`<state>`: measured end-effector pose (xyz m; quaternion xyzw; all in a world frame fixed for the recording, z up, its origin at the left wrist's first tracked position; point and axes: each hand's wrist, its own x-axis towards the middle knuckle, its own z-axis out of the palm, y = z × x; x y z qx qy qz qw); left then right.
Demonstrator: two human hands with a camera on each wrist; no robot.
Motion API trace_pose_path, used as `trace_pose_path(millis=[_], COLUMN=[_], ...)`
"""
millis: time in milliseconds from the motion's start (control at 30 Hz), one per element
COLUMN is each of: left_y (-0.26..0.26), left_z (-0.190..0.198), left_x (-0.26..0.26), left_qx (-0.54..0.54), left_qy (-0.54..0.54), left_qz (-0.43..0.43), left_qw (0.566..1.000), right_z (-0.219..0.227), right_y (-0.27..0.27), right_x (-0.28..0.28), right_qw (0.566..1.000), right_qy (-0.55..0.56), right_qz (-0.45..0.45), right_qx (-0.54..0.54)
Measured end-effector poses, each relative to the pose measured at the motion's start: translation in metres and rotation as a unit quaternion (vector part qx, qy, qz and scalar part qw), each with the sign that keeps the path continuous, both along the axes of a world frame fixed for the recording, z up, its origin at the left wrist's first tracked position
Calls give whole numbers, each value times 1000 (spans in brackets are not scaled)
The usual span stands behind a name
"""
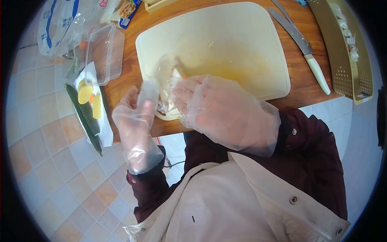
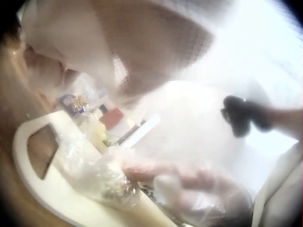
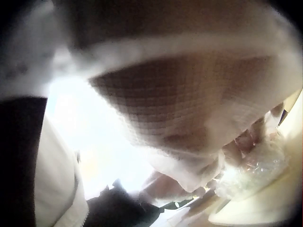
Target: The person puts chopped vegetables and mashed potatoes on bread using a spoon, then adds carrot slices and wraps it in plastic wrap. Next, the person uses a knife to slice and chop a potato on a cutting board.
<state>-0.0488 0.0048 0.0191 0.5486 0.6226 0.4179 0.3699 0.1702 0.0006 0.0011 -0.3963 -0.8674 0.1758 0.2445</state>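
A bundle of food in crinkled clear plastic film (image 1: 168, 84) lies at the left end of the cream cutting board (image 1: 209, 36). White and orange bits show through its film. My right hand (image 1: 227, 111), in a clear plastic glove, grips the bundle's right side with bent fingers. The left wrist view shows the bundle (image 2: 111, 182) beside the board's handle hole, fingers pressed to its side. Gloved too, my left hand (image 1: 139, 117) is just left of the bundle, its fingers loosely spread and the thumb raised. Loose glove plastic flops past its fingertips.
Two knives (image 1: 296, 36) lie right of the board, beside a tan perforated basket (image 1: 342, 44) with small wrapped pieces. At left are a cucumber (image 1: 82, 115), yellow slices (image 1: 85, 92) on white paper, a clear plastic box (image 1: 115, 52) and a printed plastic bag (image 1: 60, 28).
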Motion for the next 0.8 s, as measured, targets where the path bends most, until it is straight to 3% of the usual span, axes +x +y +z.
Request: trace_pose_path(millis=[33, 67, 133, 300, 400, 533, 667, 700, 767, 800], left_y=[-1, 1, 9, 0, -7, -16, -18, -18, -22, -23], left_z=[-1, 4, 1, -10, -9, -13, -27, -29, -29, -29], left_x=[-3, 3, 1, 26, 30, 27, 21, 22, 33, 37], left_qx=[-33, -54, -77, 7, -7, -8, 4, 19, 50, 82], left_qy=[80, 41, 66, -69, -98, -83, -100, -82, -49, -12], left_qz=[17, 17, 8, 50, -3, 5, -1, -10, -14, -18], left_qw=[996, 998, 995, 996, 995, 996, 995, 996, 997, 996], right_z=[0, -1, -3, 4, 13, 7, 18, 5, -3, -1], right_y=[-1, -1, -3, -2, 2, 9, 2, 1, 4, 7], right_x=[-1, -2, -4, 2, 8, 8, 17, 16, 17, 18], right_qw=[1000, 1000, 999, 999, 997, 996, 998, 993, 978, 943], right_qy=[2, 4, -31, -42, -39, -18, -22, 78, 173, 254], right_qz=[3, 5, -8, 10, 54, 87, 32, 26, 19, 6], right_qx=[0, 0, 15, 27, 41, 13, -41, -79, -117, -214])
